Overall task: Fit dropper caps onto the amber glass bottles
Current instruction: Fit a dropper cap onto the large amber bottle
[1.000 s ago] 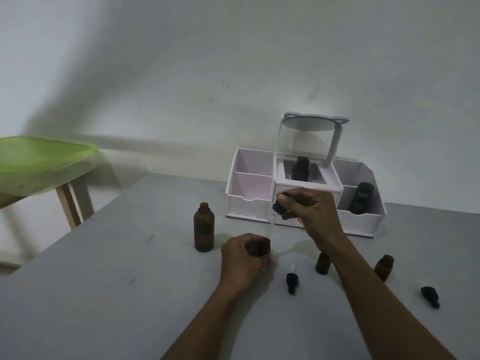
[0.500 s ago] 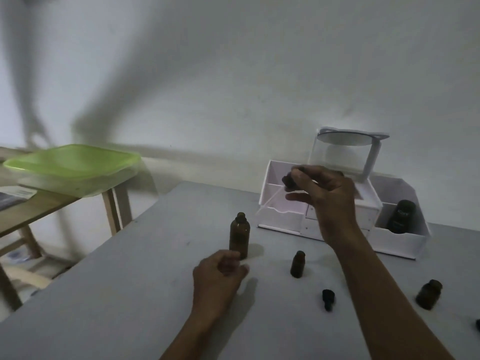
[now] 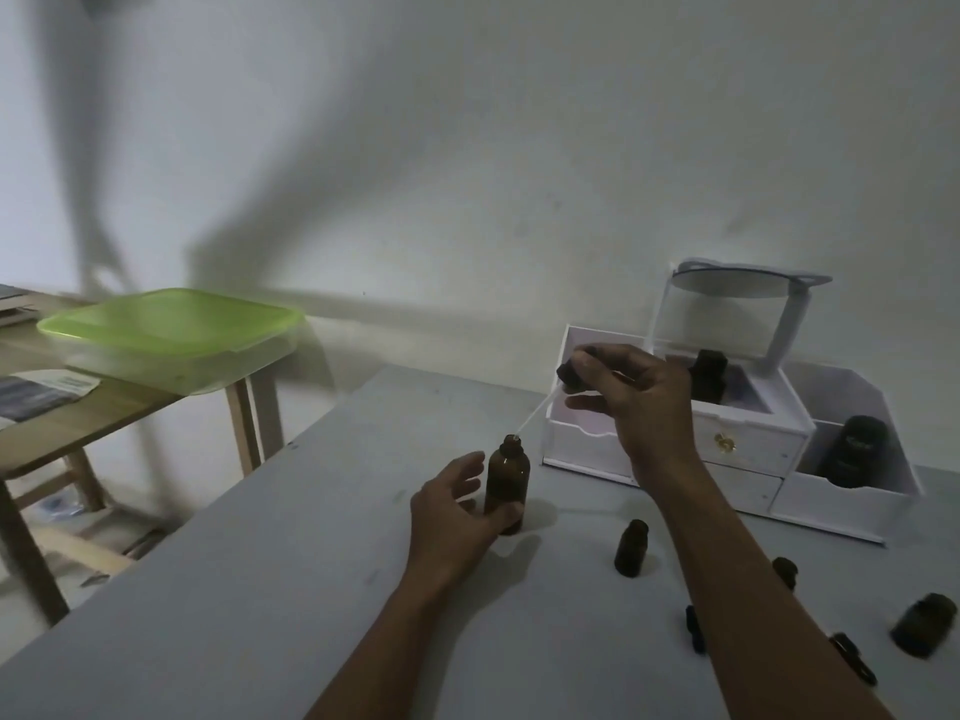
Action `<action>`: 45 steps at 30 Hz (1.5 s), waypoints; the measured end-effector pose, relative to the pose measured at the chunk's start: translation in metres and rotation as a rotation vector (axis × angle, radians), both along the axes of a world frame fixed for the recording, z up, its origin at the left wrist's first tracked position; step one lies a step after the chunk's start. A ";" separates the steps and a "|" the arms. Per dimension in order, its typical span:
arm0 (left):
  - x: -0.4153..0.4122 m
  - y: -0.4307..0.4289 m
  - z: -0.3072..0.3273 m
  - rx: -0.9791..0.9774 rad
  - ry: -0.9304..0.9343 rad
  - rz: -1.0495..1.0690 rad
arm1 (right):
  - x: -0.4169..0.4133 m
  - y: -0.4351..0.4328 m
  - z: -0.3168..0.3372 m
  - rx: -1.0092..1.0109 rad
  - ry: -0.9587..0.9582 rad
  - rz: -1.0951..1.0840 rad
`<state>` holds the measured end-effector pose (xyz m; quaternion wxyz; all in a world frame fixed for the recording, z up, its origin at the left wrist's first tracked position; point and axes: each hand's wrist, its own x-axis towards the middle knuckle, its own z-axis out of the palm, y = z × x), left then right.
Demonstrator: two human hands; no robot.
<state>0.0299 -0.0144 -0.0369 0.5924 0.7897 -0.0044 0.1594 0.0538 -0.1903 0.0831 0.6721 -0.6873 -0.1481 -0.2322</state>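
A tall amber bottle (image 3: 507, 478) stands uncapped on the grey table (image 3: 260, 589). My left hand (image 3: 453, 517) curls around its lower left side, thumb touching the base. My right hand (image 3: 631, 394) pinches a black dropper cap (image 3: 570, 375) up near the organiser; its clear pipette slants down-left with the tip at the bottle's mouth. A small amber bottle (image 3: 631, 548) stands to the right. Another small amber bottle (image 3: 924, 623) stands near the right edge. Loose black dropper caps (image 3: 694, 628) (image 3: 852, 657) lie beside my right forearm.
A white cosmetic organiser (image 3: 737, 454) with a raised mirror and dark jars stands at the back right. To the left, a wooden side table (image 3: 104, 413) carries a green-lidded plastic box (image 3: 171, 332) and papers. A pale wall rises behind.
My left hand slid to the tall bottle and closed around it. My right hand carried the dropper cap left, bringing the pipette tip to the bottle's mouth. The view swung left.
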 end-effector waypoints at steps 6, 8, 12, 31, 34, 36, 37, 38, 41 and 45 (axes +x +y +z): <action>0.004 -0.004 0.001 0.025 0.020 -0.035 | 0.001 0.011 -0.003 -0.094 -0.023 0.021; 0.004 -0.004 0.002 0.036 0.023 -0.028 | 0.003 0.018 -0.007 -0.145 -0.032 0.025; 0.002 -0.004 0.003 0.021 0.022 -0.033 | 0.009 0.029 -0.022 -0.340 -0.025 -0.027; -0.001 -0.002 0.006 0.031 0.003 -0.045 | 0.011 0.035 -0.041 -0.418 0.057 -0.063; -0.002 -0.003 0.007 0.025 0.008 -0.047 | 0.011 0.035 -0.041 -0.431 0.037 -0.067; -0.002 -0.003 0.007 0.021 0.015 -0.045 | 0.011 0.035 -0.042 -0.439 0.031 -0.069; -0.001 -0.003 0.007 0.021 0.017 -0.044 | 0.011 0.035 -0.042 -0.440 0.029 -0.069; -0.001 -0.003 0.007 0.022 0.018 -0.044 | 0.012 0.035 -0.042 -0.440 0.027 -0.067; -0.002 -0.003 0.007 0.021 0.019 -0.043 | 0.012 0.035 -0.041 -0.460 0.015 -0.066; -0.002 -0.003 0.007 0.042 0.038 -0.040 | 0.008 0.034 -0.034 -0.415 -0.005 -0.064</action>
